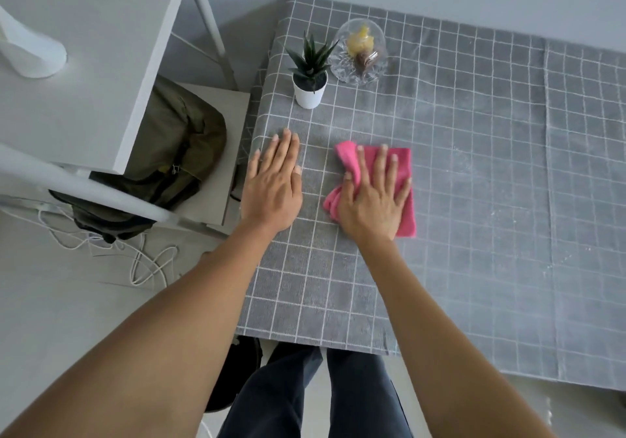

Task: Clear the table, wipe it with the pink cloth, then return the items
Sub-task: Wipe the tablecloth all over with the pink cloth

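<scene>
1. Here the right hand point(372, 200) lies flat on the pink cloth point(401, 180), fingers straight and spread, palm pressing the cloth onto the table point(474, 200); it presses without clutching.
2. The left hand point(272, 187) rests palm down on the grey checked tablecloth point(305, 302) near the table's left edge, fingers straight and close together, holding nothing.
3. The pink cloth is bunched under the right palm, with its far and right parts showing past the fingers; it sits just beside the left hand, a strip of tablecloth between them.
4. Beyond the hands, near the far left corner, a small potted plant point(310, 75) in a white pot stands upright, and just beside it to the right sits a clear glass dish point(360, 53) with yellow and brown contents.
5. Left of the table, an olive bag point(176, 153) lies on a chair point(216, 180), with white cables point(149, 265) on the floor below.
</scene>
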Motion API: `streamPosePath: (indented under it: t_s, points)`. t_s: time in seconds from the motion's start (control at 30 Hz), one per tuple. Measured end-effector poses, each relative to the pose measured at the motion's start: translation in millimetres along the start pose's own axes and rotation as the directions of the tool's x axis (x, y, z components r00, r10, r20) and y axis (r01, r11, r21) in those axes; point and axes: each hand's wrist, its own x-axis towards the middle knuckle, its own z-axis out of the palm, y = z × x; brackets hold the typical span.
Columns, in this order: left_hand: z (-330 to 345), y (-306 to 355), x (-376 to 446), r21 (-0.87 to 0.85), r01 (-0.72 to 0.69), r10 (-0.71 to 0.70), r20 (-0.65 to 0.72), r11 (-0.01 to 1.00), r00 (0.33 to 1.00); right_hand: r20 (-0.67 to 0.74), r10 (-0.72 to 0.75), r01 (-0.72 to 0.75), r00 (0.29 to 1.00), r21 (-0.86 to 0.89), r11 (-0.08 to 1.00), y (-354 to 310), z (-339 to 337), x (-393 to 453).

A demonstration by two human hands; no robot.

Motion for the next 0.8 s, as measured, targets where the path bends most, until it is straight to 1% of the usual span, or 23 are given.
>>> streamPosePath:
  t_s: [0.07,0.17,0.2,0.23,0.33,0.4,0.5,0.63,0.73,0.8]
  points:
    - [-0.9,0.3,0.1,-0.008,-0.005,0.005,-0.003,1.000,1.000,0.024,-0.136,0.137,0.990,-0.015,0.991,-7.4,3.9,-5.0]
    - [-1.5,0.4,-0.7,-0.005,-0.004,0.004,0.002,1.000,1.000,0.046,-0.272,0.272,0.961,-0.003,0.962,10.6,-2.1,2.3]
    - [-1.4,-0.1,-0.8,-0.003,-0.002,0.002,0.010,1.000,1.000,0.042,-0.295,0.296,0.954,-0.015,0.955,21.9,-6.4,7.9]
    - [-1.8,-0.5,-0.9,-0.002,-0.002,0.002,0.023,1.000,1.000,0.034,-0.284,0.284,0.958,-0.023,0.958,33.9,-11.3,14.9]
    - [-2.4,-0.7,0.2,-0.001,-0.008,0.008,0.047,1.000,0.999,0.022,-0.097,0.097,0.995,-0.024,0.995,62.4,-25.4,39.9]
    - [-3.0,-0.1,0.0,0.004,-0.011,0.011,0.052,1.000,0.999,0.022,-0.016,0.017,1.000,-0.034,0.999,69.4,-29.7,47.8]
    - [-3.4,-0.6,8.2,-0.007,0.004,-0.004,0.060,1.000,0.998,0.011,0.002,-0.002,1.000,-0.039,0.999,66.0,-29.1,45.9]
    - [-2.6,1.0,40.7,-0.017,0.016,-0.015,0.058,1.000,0.998,-0.004,0.001,-0.001,1.000,-0.035,0.999,65.3,-27.2,44.6]
    - [0.7,2.1,48.9,0.001,0.014,-0.014,0.031,1.000,0.999,0.000,-0.017,0.017,1.000,-0.054,0.998,69.2,-26.2,50.5]
    - [2.1,1.8,47.3,-0.005,0.010,-0.010,0.017,1.000,1.000,-0.003,0.000,0.000,1.000,-0.056,0.998,73.0,-28.5,58.3]
